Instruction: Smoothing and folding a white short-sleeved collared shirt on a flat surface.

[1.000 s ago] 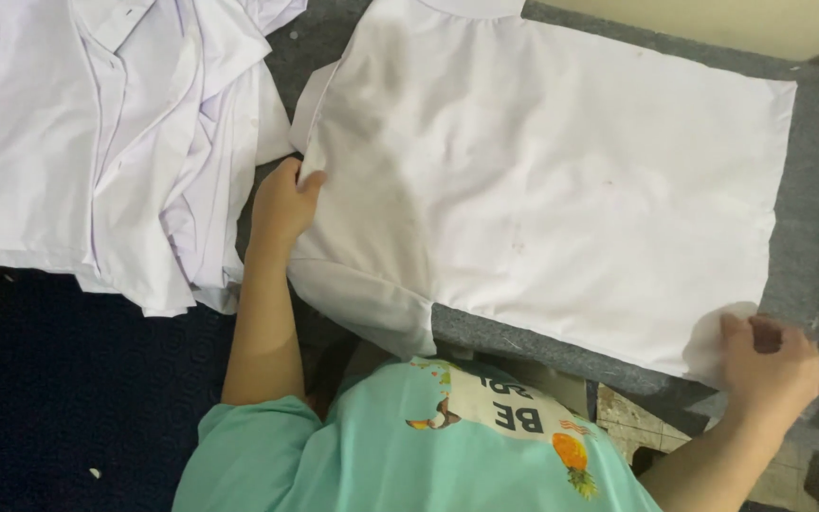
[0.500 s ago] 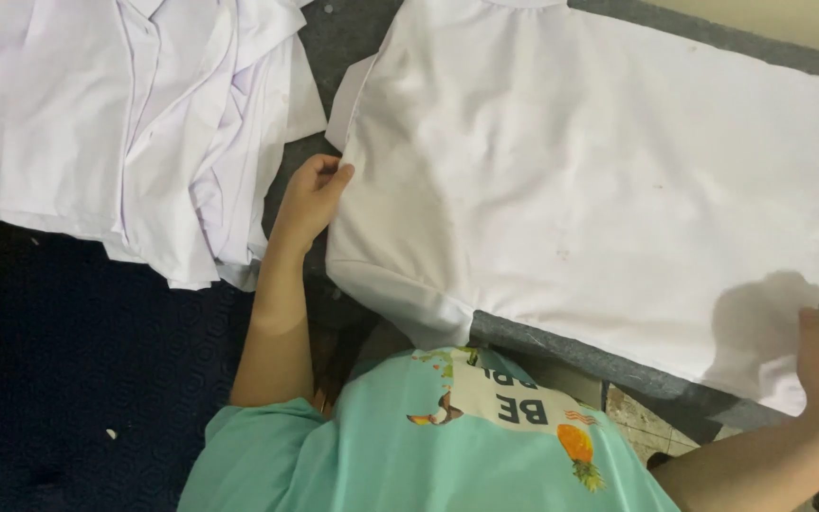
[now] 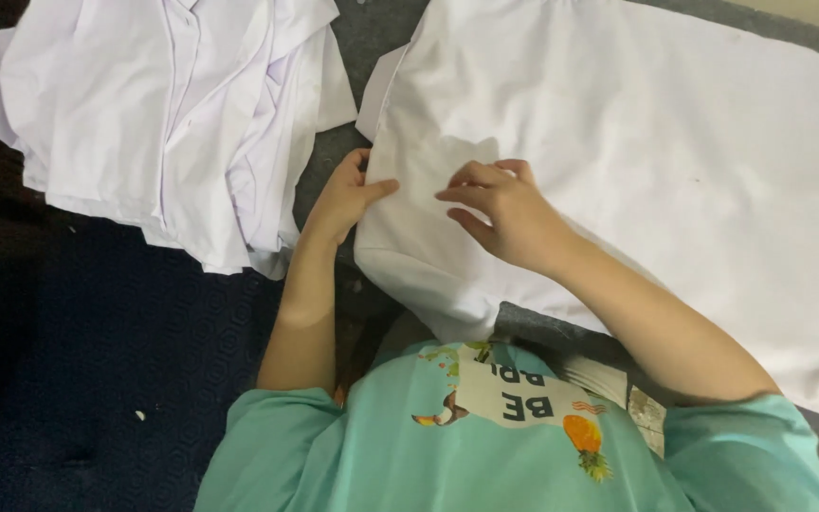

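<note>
Lying flat across a grey padded surface [image 3: 372, 43], one white garment [image 3: 675, 161] spread wide, reaching from the left edge of the padding to the right side of the view and down to the near edge. Pressing on its left part, two bare hands: left hand [image 3: 348, 194] at the garment's left edge, thumb on top of the cloth and fingers curled under or behind the edge, so gripping a narrow bit of fabric there; right hand [image 3: 504, 210] set on top of the cloth just beside the left, fingers bent and spread, fingertips [image 3: 452, 180] touching the fabric, whether pinching a fold or only pressing it cannot be told. Heaped at the far left corner, one pile of white shirts [image 3: 163, 123], overlapping and rumpled, the number in it not countable, well apart from the hands but close to the spread garment's left edge. Showing beneath the pile and along the left, one dark blue patterned floor covering [image 3: 97, 360]. Filling the bottom middle, the person's turquoise printed T-shirt [image 3: 485, 455].
</note>
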